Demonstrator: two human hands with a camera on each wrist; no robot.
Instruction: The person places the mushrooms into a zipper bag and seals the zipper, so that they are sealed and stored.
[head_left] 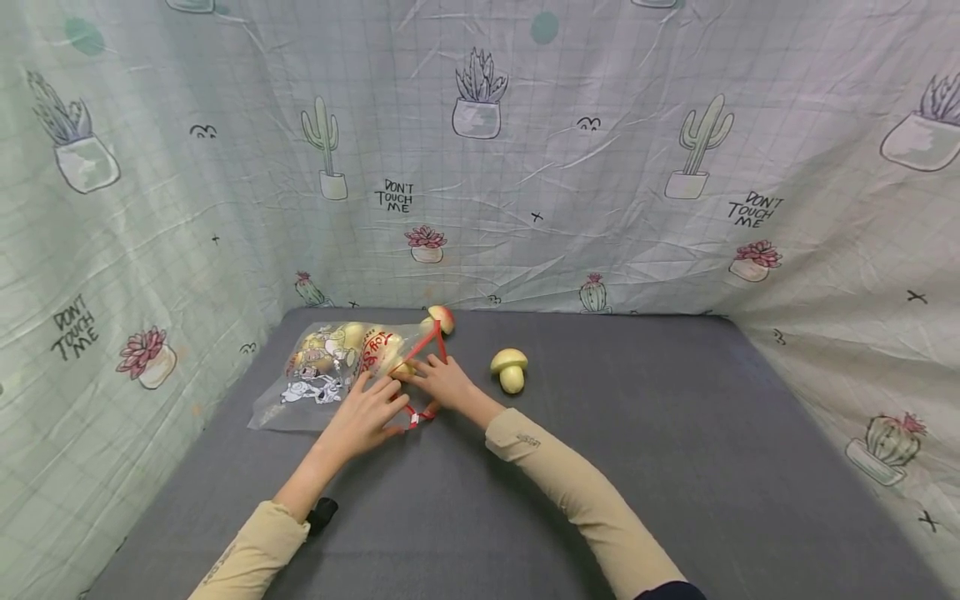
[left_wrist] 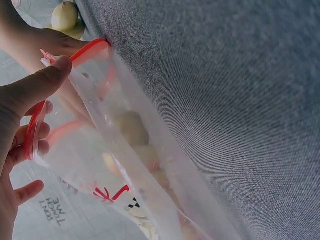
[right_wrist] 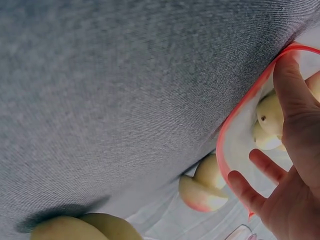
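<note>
A clear zip bag (head_left: 307,387) with a red-edged mouth and printed cartoon figures lies at the left of the grey table, with several pale yellow mushroom-like pieces (left_wrist: 131,128) inside. My left hand (head_left: 363,421) holds the near side of the mouth, its thumb at one end of the red zip (left_wrist: 91,50) and fingers hooked over the red edge. My right hand (head_left: 450,387) is at the mouth, fingers spread. In the right wrist view its thumb (right_wrist: 290,82) reaches inside the red rim, while other fingertips sit right at the rim.
A pale yellow mushroom (head_left: 510,369) lies on the grey table (head_left: 637,433), right of my right hand. Another mushroom, red-tinged (head_left: 441,318), lies behind the bag's mouth. A small black object (head_left: 322,515) is beside my left wrist. Patterned cloth (head_left: 525,183) hangs behind and at both sides.
</note>
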